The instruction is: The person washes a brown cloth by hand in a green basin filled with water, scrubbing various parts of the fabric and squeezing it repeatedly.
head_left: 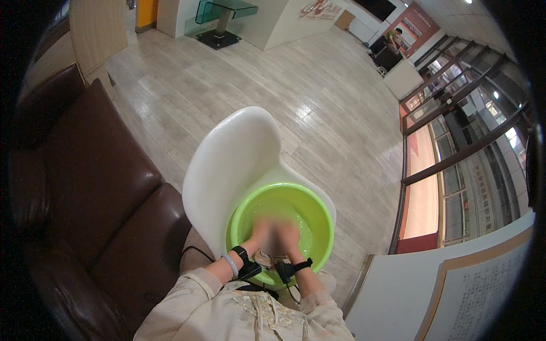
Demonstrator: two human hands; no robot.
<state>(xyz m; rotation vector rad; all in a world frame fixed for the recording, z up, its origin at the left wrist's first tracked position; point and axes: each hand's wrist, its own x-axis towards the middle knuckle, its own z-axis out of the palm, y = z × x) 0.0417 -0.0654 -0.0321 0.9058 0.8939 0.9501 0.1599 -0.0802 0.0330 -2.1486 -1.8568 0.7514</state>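
A bright green plastic basin (326, 219) rests on the seat of a white moulded chair (219, 162), with what looks like clear water (306, 233) in it. Both hands reach down into this basin, close together at its middle. My left hand (260, 232) and my right hand (290, 233) are smeared, so their fingers and anything between them cannot be made out. Just below the hands, between the wrists, shows a pale, brown-marked thing (264, 259) whose kind is unclear. Black straps with small dark boxes sit on both wrists, and a pale bangle (230, 265) circles the left one.
A dark brown leather sofa (96, 153) stands close on the left. Cables hang from the wrist boxes. At the right are a framed board with writing (478, 284) and tall windows (455, 165). Far off stand a glass-topped stand (222, 23) and a person (392, 38) by a counter.
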